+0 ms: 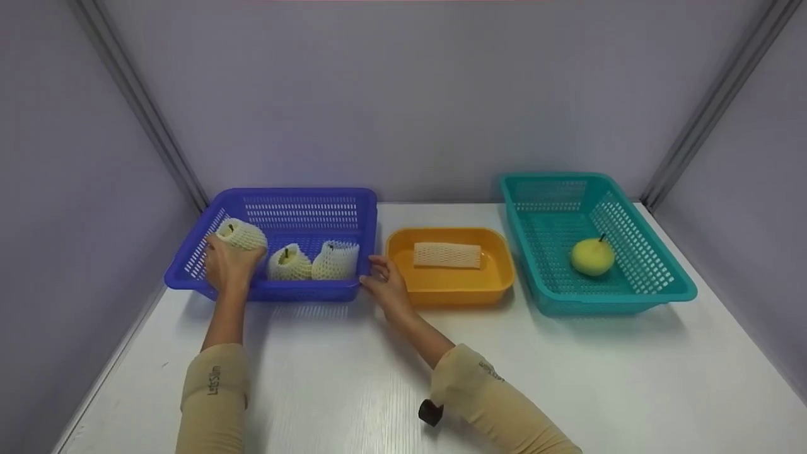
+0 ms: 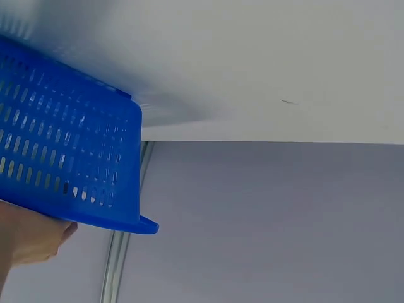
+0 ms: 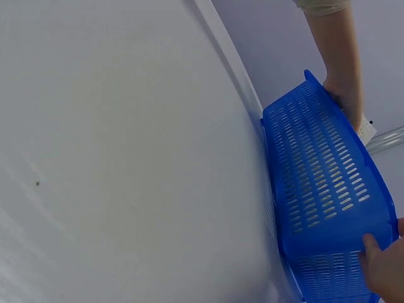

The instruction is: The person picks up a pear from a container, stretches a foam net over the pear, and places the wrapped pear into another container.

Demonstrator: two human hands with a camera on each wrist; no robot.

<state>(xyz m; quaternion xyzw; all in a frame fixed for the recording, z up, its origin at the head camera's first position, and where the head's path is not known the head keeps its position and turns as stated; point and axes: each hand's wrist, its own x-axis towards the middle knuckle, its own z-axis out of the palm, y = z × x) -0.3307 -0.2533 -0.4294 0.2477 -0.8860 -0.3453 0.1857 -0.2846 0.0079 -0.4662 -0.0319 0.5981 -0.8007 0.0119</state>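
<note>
My left hand (image 1: pixel 228 263) grips a pear in a white foam net (image 1: pixel 244 236) over the left part of the blue basket (image 1: pixel 271 291); its stem shows at the net's opening. Two more netted pears lie inside, one with its stem up (image 1: pixel 289 265) and another (image 1: pixel 335 261) mostly covered by its sleeve. At the basket's front right corner, my right hand (image 1: pixel 389 291) pinches the rim, thumb on the outer wall in the right wrist view. From the left wrist camera, the left hand (image 2: pixel 31 233) is partly hidden behind the basket wall.
Right of the blue basket stands an orange tray (image 1: pixel 454 296) with a flattened foam net (image 1: pixel 446 255) in it. Farther right, a teal basket (image 1: pixel 548 252) holds a bare yellow pear (image 1: pixel 592 256). Walls (image 1: pixel 429 101) enclose the white table (image 1: pixel 353 378) at the back and sides.
</note>
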